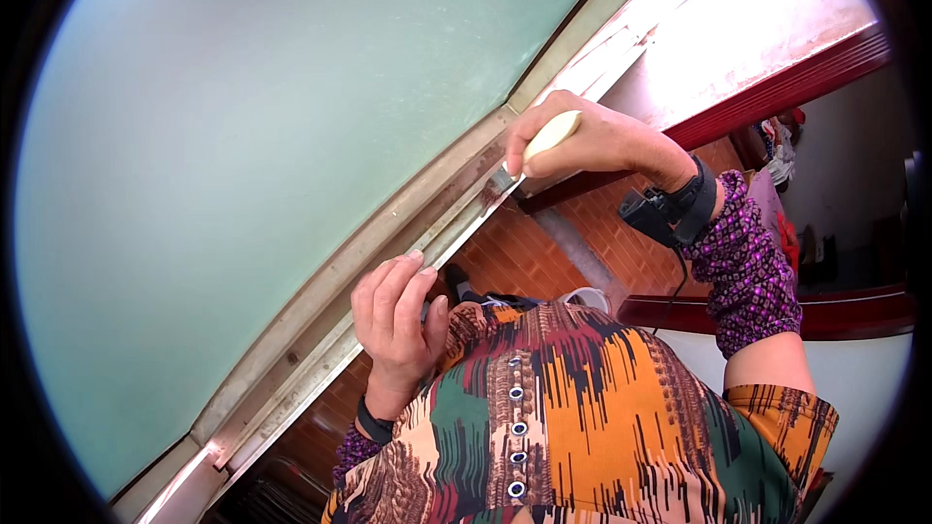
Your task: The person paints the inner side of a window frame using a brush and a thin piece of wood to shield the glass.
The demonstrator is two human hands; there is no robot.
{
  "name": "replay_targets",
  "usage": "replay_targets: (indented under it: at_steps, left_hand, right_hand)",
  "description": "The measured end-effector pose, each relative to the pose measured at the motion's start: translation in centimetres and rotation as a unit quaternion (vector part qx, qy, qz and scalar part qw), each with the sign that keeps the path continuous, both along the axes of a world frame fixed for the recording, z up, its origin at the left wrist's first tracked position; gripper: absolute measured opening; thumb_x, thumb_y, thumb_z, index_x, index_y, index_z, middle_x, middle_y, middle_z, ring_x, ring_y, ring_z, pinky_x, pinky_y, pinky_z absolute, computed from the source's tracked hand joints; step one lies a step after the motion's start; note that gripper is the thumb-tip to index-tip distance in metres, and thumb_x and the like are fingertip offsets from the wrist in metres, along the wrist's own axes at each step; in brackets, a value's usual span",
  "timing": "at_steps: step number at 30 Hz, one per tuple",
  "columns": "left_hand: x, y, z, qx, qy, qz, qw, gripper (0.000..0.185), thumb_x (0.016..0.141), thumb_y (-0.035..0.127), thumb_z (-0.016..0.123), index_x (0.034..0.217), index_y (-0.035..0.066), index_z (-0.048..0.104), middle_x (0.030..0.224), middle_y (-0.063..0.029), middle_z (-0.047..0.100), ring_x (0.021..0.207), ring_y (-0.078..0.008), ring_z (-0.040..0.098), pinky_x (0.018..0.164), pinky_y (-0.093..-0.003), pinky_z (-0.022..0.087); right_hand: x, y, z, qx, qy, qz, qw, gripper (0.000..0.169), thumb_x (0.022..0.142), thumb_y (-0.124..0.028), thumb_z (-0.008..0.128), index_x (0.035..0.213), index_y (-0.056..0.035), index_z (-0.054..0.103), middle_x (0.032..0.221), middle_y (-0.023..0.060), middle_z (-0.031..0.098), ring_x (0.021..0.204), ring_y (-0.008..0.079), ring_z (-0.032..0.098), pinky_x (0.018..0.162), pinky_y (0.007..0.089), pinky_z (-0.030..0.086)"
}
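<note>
My right hand (pixel 582 138) grips a paintbrush by its pale yellow handle (pixel 552 132). The brush's metal ferrule and dark bristles (pixel 492 192) point down onto the sliding window's sill track (pixel 429 222), and the bristle tips appear to touch it. Lower along the same sill rests my left hand (pixel 397 309), fingertips at the rail's edge and nothing visible in it. Beyond the track stands a large greenish frosted window pane (pixel 255 124) in a dull metal frame. Some of the track under my left hand is hidden.
A dark red wooden frame (pixel 786 91) crosses the upper right. Below is a brown tiled floor (pixel 502 255) with a white bucket (pixel 588 297) near my body. A black wrist-worn device (pixel 659 215) with a cable sits on my right forearm.
</note>
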State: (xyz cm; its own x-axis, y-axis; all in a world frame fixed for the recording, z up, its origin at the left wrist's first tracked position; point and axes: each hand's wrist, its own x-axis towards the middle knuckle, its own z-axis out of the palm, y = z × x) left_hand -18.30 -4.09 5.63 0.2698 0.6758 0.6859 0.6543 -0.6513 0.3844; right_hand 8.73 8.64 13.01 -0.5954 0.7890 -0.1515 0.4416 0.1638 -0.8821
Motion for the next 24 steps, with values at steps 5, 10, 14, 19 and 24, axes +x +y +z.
replay_targets:
  at_steps: [5,10,14,19,24]
  left_hand:
    - [-0.7,0.6,0.7,-0.004,0.009,-0.014,1.0,0.021,0.09,0.016,0.062,0.105,0.001,0.062,0.109,-0.0161,0.066,0.098,-0.0345,0.062,0.085,-0.0429,0.049]
    - [-1.1,0.5,1.0,-0.01,0.018,-0.007,1.0,0.021,0.09,0.016,0.062,0.105,0.002,0.062,0.109,-0.0157,0.066,0.098,-0.0341,0.063,0.085,-0.0431,0.048]
    - [-0.3,-0.1,1.1,-0.01,0.02,0.003,1.0,0.021,0.091,0.016,0.061,0.105,0.002,0.062,0.109,-0.0155,0.066,0.097,-0.0341,0.063,0.085,-0.043,0.048]
    - [1.2,-0.6,1.8,-0.011,0.026,0.006,1.0,0.021,0.092,0.017,0.06,0.107,0.003,0.061,0.109,-0.0151,0.066,0.097,-0.034,0.062,0.085,-0.043,0.047]
    - [1.2,-1.1,1.6,-0.014,0.031,0.01,0.999,0.02,0.093,0.017,0.059,0.107,0.003,0.06,0.108,-0.015,0.066,0.097,-0.034,0.062,0.086,-0.0433,0.047]
  right_hand:
    - [5.3,1.5,-1.0,0.187,-0.114,-0.054,0.974,0.013,0.075,-0.014,0.064,0.077,-0.0022,0.069,0.071,0.0026,0.065,0.062,0.0105,0.057,0.059,0.0265,0.047]
    - [-0.4,-0.9,2.3,-0.055,0.069,-0.087,0.992,0.012,0.084,-0.011,0.064,0.087,0.0005,0.069,0.066,0.0025,0.063,0.055,0.0048,0.055,0.05,0.018,0.042]
    - [-0.9,-2.7,-1.0,-0.132,0.126,-0.085,0.98,0.012,0.082,-0.009,0.066,0.088,-0.0001,0.07,0.067,0.0029,0.063,0.055,0.0063,0.055,0.051,0.0198,0.043]
    - [10.2,-0.9,-3.7,-0.069,0.112,-0.254,0.958,0.012,0.085,-0.009,0.066,0.093,-0.0016,0.069,0.069,0.0008,0.061,0.056,0.006,0.052,0.051,0.0199,0.042]
    - [12.2,-2.1,-2.6,0.019,0.081,-0.301,0.95,0.012,0.086,-0.011,0.066,0.094,-0.0019,0.069,0.07,0.0,0.062,0.057,0.0054,0.053,0.052,0.0188,0.042]
